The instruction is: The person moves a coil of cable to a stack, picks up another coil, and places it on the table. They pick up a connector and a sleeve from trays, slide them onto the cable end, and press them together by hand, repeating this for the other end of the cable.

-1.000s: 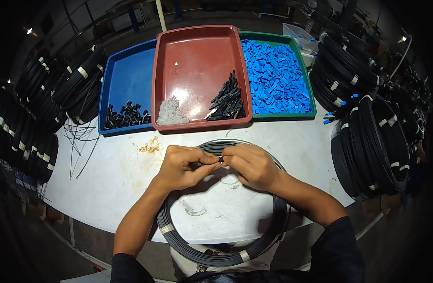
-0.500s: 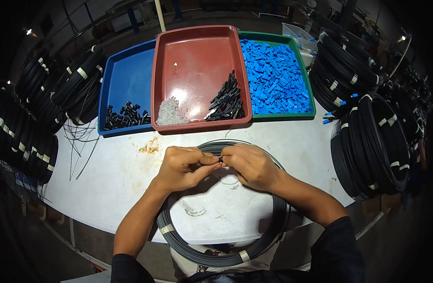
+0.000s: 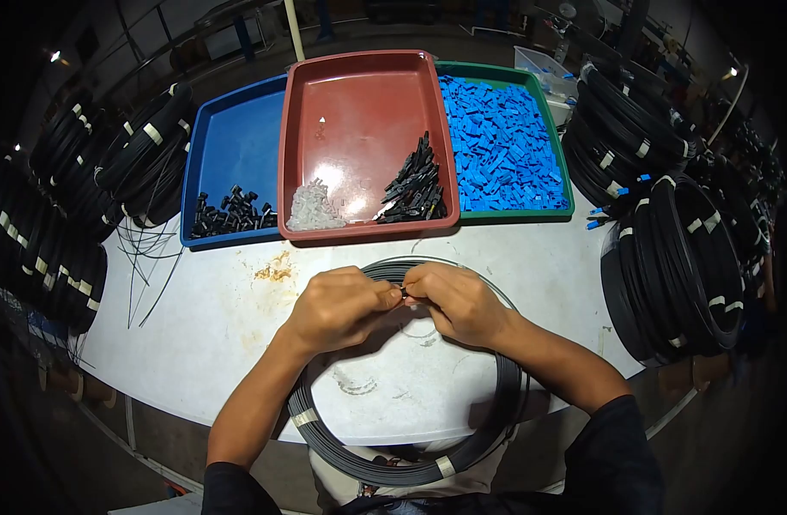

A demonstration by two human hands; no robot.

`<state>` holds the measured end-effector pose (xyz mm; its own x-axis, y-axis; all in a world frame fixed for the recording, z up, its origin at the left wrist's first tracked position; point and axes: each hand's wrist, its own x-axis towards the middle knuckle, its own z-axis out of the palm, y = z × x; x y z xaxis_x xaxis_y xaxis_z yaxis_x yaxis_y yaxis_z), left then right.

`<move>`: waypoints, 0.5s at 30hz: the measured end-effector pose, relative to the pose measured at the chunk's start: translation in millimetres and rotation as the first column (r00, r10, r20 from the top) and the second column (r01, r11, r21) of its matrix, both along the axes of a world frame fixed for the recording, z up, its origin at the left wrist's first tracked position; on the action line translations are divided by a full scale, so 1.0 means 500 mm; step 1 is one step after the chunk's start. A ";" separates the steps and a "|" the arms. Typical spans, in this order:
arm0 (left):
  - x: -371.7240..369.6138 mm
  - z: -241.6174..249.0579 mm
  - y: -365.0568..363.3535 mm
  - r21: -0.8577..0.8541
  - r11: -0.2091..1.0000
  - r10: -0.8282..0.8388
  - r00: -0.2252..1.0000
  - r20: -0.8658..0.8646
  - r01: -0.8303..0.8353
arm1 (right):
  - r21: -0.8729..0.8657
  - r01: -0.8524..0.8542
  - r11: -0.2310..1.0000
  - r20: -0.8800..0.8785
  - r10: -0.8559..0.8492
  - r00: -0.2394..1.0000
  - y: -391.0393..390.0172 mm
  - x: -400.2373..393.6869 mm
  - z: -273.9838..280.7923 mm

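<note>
Over the far side of a coil of black cable (image 3: 372, 470), my two hands meet fingertip to fingertip. My left hand (image 3: 342, 307) pinches a small black piece (image 3: 403, 293) between thumb and forefinger. The fingers of my right hand (image 3: 458, 302) are closed on the same piece from the other side. Most of the piece is hidden by the fingertips, so its exact kind cannot be made out. The coil lies flat, bound with pale tape, its near side overhanging the table's front edge.
Behind the hands stand a blue tray (image 3: 239, 112) with black parts, a red tray (image 3: 351, 81) with whitish and black pieces, and a green tray (image 3: 514, 216) full of blue connectors (image 3: 505, 146). Cable coils (image 3: 668, 266) flank the white table (image 3: 187, 292) on both sides.
My left hand has turned slightly, its thumb and fingers now closer together around the small black piece. My right hand is almost unchanged.
</note>
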<state>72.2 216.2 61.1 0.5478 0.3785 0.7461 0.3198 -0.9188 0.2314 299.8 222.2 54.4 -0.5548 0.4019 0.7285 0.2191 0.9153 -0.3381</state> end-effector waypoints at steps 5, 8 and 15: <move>0.000 0.006 -0.015 -0.606 0.795 0.098 0.989 0.108 -0.013 | 0.206 0.036 0.978 0.046 -0.047 0.998 -0.011 0.003 0.015; 0.003 -0.004 -0.002 0.035 0.999 -0.026 0.998 -0.063 0.028 | 0.031 0.025 0.999 0.016 -0.025 1.000 -0.008 0.004 -0.002; 0.008 0.012 0.000 0.169 0.986 0.006 0.999 -0.051 0.003 | -0.149 -0.023 0.989 -0.031 0.018 0.999 -0.004 0.000 0.000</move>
<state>76.1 216.4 67.2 0.5862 0.2502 0.7705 0.3286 -0.9428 0.0561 299.6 220.1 54.6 -0.5432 0.4959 0.6775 0.1888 0.8584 -0.4769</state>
